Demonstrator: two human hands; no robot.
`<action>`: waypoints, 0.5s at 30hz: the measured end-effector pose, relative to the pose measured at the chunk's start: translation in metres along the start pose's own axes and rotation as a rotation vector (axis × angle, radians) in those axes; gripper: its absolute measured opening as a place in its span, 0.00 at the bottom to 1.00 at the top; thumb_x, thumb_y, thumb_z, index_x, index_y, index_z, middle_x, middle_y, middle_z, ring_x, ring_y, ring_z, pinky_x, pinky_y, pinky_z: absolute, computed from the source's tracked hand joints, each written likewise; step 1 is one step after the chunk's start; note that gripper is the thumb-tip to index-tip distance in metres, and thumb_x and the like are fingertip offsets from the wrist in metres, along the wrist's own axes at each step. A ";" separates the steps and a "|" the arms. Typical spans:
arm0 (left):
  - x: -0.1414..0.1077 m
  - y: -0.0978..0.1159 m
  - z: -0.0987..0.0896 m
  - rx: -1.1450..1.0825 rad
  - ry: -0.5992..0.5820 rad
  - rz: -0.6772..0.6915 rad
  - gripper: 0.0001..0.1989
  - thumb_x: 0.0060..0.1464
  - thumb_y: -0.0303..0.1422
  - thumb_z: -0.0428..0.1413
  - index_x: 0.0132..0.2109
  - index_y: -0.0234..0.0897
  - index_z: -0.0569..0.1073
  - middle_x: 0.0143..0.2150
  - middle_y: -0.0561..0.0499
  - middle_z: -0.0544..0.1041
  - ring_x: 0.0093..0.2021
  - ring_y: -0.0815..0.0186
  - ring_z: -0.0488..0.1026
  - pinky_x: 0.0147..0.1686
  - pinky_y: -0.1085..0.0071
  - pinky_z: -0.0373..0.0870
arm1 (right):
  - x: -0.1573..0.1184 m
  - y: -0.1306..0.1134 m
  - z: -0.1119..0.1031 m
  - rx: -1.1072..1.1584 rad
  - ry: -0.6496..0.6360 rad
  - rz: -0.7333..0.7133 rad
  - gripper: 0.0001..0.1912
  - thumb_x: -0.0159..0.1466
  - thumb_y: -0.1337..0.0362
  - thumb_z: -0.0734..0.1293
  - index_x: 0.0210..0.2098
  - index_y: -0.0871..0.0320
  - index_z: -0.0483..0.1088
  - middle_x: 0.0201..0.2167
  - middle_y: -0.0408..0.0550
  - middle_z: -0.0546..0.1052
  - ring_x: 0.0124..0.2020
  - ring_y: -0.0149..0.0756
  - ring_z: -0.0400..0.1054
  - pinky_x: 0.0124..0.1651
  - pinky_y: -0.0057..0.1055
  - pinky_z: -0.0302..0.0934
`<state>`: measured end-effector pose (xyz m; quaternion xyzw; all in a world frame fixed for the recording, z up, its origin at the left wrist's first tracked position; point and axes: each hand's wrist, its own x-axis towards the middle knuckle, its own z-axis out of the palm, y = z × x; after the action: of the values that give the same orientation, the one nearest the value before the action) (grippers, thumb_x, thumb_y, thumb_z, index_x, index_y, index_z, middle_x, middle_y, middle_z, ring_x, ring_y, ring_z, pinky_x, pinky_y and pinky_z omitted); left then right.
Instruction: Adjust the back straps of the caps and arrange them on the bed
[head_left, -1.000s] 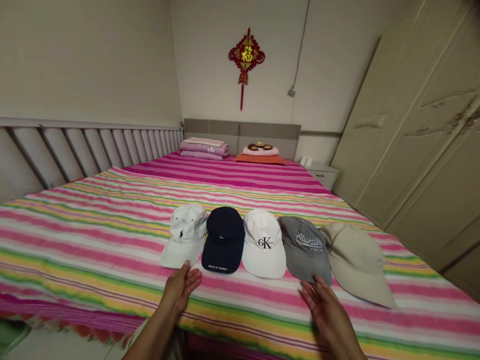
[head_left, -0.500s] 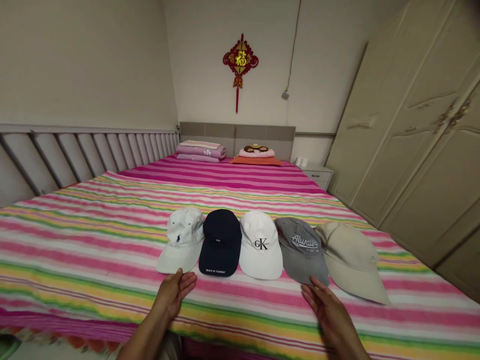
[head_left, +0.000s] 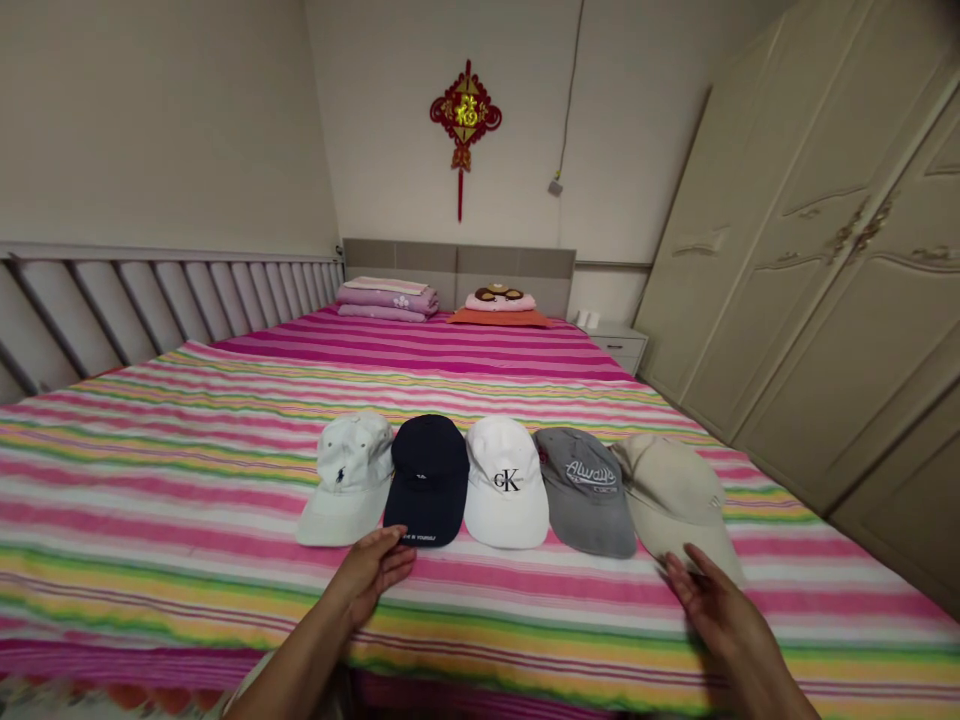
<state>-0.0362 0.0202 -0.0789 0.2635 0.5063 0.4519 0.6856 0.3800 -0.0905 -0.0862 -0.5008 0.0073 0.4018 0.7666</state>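
Note:
Several caps lie side by side on the striped bed cover, brims toward me. From the left come a pale cap with a small dark horse mark, a navy cap, a white cap with black letters, a grey cap and a beige cap. My left hand is open, its thumb at the navy cap's brim and covering part of the lettering there. Open as well, my right hand has its fingertips at the beige cap's brim. Neither hand holds anything.
Folded purple bedding and an orange pillow with a pink folded item lie by the headboard. A metal railing runs along the left. On the right stand a nightstand and a tall wardrobe.
My left hand has moved right, from the pale cap's brim to the navy one's. My right hand has shifted right from the grey cap to the beige cap. The view has turned slightly right.

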 end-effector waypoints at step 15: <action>0.008 -0.004 0.003 -0.026 0.088 -0.001 0.12 0.46 0.15 0.51 0.37 0.33 0.64 0.21 0.51 0.72 0.22 0.69 0.73 0.26 0.74 0.71 | 0.009 -0.002 -0.017 -0.058 -0.019 -0.055 0.08 0.49 0.74 0.64 0.30 0.62 0.66 0.26 0.47 0.72 0.25 0.34 0.72 0.28 0.27 0.71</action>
<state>-0.0312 0.0257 -0.0848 0.2344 0.5303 0.4692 0.6661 0.3942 -0.0989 -0.0967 -0.5189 -0.0253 0.3855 0.7626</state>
